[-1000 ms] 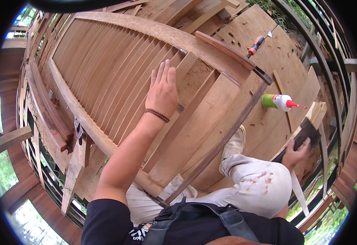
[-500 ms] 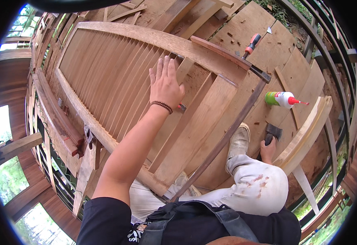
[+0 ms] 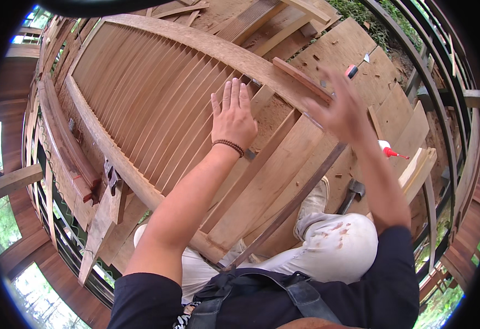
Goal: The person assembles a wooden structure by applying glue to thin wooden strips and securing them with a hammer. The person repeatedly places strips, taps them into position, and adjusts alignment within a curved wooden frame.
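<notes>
My left hand (image 3: 233,118), a beaded bracelet at its wrist, lies flat with fingers outstretched over the thin slats (image 3: 157,109) of a curved wooden louvered frame (image 3: 218,46). Motion blurs my right hand (image 3: 343,107); its thumb stands apart from its fingers, and nothing shows in it. It is raised over the frame's right corner, covering part of a bar clamp (image 3: 295,208). The clamp's red and black handle (image 3: 351,71) shows beyond the hand. Under the clamp's end lies a reddish wood strip (image 3: 303,79). A dark-headed hatchet-like tool (image 3: 352,196) rests on the ground beside my knee.
A glue bottle (image 3: 385,147) with a red nozzle is partly hidden behind my right forearm. Near it stands a pale curved wood piece (image 3: 418,172). Dark curved mouldings (image 3: 67,142) lie at left. Plywood boards (image 3: 336,46) and offcuts cover the ground beyond the frame.
My right hand has let go of the hatchet-like tool and risen forward to the clamp's end. My left hand stays flat on the slats. The view has shifted slightly.
</notes>
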Available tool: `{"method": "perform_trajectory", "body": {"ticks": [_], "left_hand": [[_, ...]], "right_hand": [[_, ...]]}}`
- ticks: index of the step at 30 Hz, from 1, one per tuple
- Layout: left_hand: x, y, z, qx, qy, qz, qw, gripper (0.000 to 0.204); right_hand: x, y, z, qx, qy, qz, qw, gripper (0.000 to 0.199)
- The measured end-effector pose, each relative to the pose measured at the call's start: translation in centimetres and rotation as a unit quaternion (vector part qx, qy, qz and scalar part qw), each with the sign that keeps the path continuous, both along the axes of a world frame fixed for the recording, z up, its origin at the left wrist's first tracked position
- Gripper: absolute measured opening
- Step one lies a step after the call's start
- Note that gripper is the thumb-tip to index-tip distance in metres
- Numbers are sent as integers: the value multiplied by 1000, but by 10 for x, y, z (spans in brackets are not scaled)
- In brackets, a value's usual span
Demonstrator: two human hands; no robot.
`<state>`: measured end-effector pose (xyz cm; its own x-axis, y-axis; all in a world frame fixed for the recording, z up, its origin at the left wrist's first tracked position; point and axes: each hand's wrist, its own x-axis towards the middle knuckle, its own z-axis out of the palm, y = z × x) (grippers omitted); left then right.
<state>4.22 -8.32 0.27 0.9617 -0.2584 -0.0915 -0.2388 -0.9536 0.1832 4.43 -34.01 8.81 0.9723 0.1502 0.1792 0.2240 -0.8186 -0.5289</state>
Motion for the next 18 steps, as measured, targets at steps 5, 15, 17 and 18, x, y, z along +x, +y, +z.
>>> {"method": "perform_trajectory", "body": {"ticks": [5, 15, 17, 18], "left_hand": [[3, -4, 0, -27, -13, -6, 1000, 90], [3, 0, -3, -20, -24, -13, 999, 86], [4, -1, -4, -17, -19, -16, 1000, 86], [4, -2, -4, -15, -15, -17, 1000, 87]], "right_hand": [[139, 32, -26, -59, 361, 104, 925, 111], [141, 37, -63, -7, 407, 129, 904, 109], [140, 37, -62, -32, 393, 109, 913, 109], [137, 36, -64, -16, 386, 104, 916, 109]]}}
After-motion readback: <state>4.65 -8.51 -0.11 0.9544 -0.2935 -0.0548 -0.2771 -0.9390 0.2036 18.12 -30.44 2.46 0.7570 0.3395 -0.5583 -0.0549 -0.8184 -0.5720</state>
